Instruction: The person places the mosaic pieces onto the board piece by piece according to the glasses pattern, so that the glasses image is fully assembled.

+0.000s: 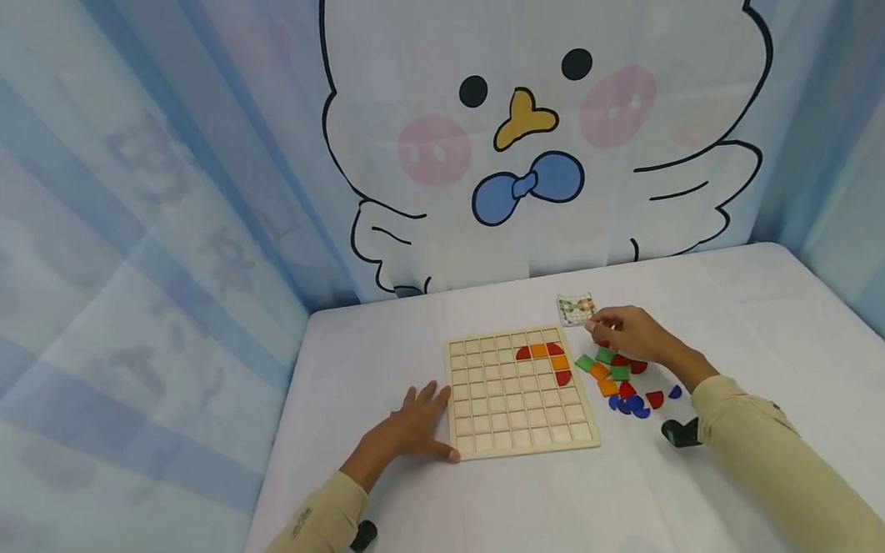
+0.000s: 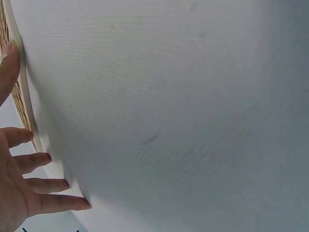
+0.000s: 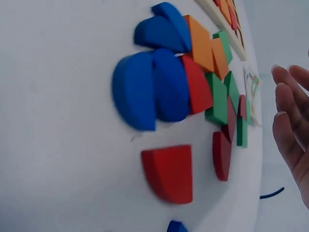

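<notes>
A square wooden grid board (image 1: 494,407) lies on the table, with red quarter-round pieces (image 1: 563,378) and orange square pieces (image 1: 540,351) in its upper right cells. My left hand (image 1: 418,424) is spread at the board's left edge, thumb on the near corner and fingers along the rim. My right hand (image 1: 629,333) hovers over the loose pieces, its fingertips by a small printed card (image 1: 573,305). In the right wrist view its fingers (image 3: 289,130) are gently bent, and nothing shows in them; the thumb is hidden there.
Right of the board lie loose pieces: green squares (image 1: 620,373), orange squares (image 1: 608,387), red quarter-rounds (image 3: 169,174) and blue half-rounds (image 3: 135,92). A white cloth covers the table (image 1: 522,514). Behind it hangs a curtain (image 1: 531,247) with a cartoon figure.
</notes>
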Motion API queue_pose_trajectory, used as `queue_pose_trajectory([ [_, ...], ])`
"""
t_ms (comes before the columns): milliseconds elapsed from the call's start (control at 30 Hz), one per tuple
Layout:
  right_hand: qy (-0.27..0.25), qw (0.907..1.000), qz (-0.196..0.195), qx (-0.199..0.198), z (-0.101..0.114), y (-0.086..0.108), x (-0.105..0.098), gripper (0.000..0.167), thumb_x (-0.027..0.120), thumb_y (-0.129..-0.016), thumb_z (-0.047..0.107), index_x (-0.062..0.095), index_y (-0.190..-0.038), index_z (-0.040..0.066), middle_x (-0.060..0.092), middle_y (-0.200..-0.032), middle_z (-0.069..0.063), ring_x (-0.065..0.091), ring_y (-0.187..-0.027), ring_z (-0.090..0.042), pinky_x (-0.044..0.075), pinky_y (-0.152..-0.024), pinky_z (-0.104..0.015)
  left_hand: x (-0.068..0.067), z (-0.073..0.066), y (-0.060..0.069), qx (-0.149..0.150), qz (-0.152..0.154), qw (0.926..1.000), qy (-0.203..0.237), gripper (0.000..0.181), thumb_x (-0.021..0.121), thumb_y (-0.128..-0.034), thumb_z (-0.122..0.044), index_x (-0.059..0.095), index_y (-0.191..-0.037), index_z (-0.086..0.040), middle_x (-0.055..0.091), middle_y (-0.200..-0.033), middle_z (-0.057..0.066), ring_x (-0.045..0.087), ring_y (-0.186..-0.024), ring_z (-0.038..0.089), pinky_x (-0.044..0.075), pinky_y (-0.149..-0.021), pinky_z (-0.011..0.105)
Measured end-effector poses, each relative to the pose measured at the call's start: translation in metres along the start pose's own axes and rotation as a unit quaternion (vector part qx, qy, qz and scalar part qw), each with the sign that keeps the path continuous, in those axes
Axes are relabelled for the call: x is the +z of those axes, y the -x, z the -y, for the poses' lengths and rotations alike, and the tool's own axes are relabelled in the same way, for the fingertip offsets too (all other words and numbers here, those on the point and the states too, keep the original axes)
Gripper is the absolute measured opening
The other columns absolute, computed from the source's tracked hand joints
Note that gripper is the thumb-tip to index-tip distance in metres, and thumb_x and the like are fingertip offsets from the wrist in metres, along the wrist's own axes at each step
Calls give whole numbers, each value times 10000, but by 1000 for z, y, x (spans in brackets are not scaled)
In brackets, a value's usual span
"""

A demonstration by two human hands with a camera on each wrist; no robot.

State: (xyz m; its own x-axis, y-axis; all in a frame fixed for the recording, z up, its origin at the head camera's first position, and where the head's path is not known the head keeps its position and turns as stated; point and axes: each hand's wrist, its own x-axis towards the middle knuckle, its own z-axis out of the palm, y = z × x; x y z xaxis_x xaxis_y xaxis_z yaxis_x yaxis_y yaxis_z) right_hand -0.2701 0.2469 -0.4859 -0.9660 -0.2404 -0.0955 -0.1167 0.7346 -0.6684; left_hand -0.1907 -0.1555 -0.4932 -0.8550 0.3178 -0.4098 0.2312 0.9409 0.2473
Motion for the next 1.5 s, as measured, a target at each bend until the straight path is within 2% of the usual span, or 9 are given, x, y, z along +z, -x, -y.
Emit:
queue_pose_trajectory([
  [167,309,9989,347,-61,-9,14,2,318,675,-963,357,720,-1124,86,665,-861,-34,549,-707,-186,499,-599,-286,1,1,1,8,-27,10000,-69,1134,844,-709,-579,272,-1600,-174,203,-1673,140,174,-1513,487,344,-1089,694],
  [267,653,9968,388,-237,-8,20,6,290,727,-925,344,734,-1075,96,658,-900,3,537,-766,-171,486,-644,-293,0,1,3,6,-42,10000,-68,1131,846,-712,-571,271,-1600,-172,201,-1674,141,172,-1514,487,346,-1092,687],
  [400,1121,9925,345,-349,-7,26,13,293,773,-880,369,746,-1022,114,668,-941,-3,552,-851,-186,497,-761,-359,0,0,3,0,-39,10000,-26,1128,845,-717,-565,265,-1602,-175,192,-1677,138,164,-1517,484,340,-1099,684],
  [533,1380,9898,290,-180,-9,28,18,344,779,-860,431,746,-1028,132,668,-979,-22,558,-875,-201,511,-784,-399,1,1,2,17,-33,10000,-6,1128,841,-719,-571,261,-1604,-177,188,-1678,136,163,-1516,484,334,-1101,688],
  [833,1350,9908,88,63,-8,31,28,350,794,-860,375,737,-1056,91,651,-990,-60,547,-877,-210,495,-745,-354,2,0,0,26,-22,10000,-72,1127,836,-726,-573,254,-1606,-178,186,-1679,136,164,-1515,488,339,-1101,683],
  [1067,1086,9938,-8,224,-1,34,32,367,777,-886,303,720,-1133,38,676,-1015,-97,555,-860,-212,486,-722,-339,0,-1,2,18,-6,10000,-25,1125,844,-725,-557,257,-1605,-178,180,-1680,136,156,-1515,492,337,-1100,685],
  [1167,1053,9941,81,244,0,33,32,344,771,-892,287,694,-1121,43,686,-1013,-102,569,-851,-209,492,-734,-352,0,-1,2,19,-11,10000,-23,1122,849,-724,-549,263,-1603,-170,186,-1678,140,161,-1513,495,335,-1100,687],
  [1400,902,9947,376,335,3,34,27,277,736,-924,242,640,-1130,82,672,-881,-31,573,-692,-157,479,-617,-291,3,1,1,39,-30,10000,-51,1118,845,-722,-560,274,-1600,-166,198,-1675,136,171,-1514,488,331,-1106,684],
  [1500,832,9953,415,267,3,34,21,257,708,-942,199,647,-1162,80,667,-885,-28,570,-693,-156,483,-613,-288,3,1,1,59,-63,9999,-61,1119,841,-724,-566,271,-1601,-169,195,-1676,135,171,-1514,487,333,-1107,681],
])
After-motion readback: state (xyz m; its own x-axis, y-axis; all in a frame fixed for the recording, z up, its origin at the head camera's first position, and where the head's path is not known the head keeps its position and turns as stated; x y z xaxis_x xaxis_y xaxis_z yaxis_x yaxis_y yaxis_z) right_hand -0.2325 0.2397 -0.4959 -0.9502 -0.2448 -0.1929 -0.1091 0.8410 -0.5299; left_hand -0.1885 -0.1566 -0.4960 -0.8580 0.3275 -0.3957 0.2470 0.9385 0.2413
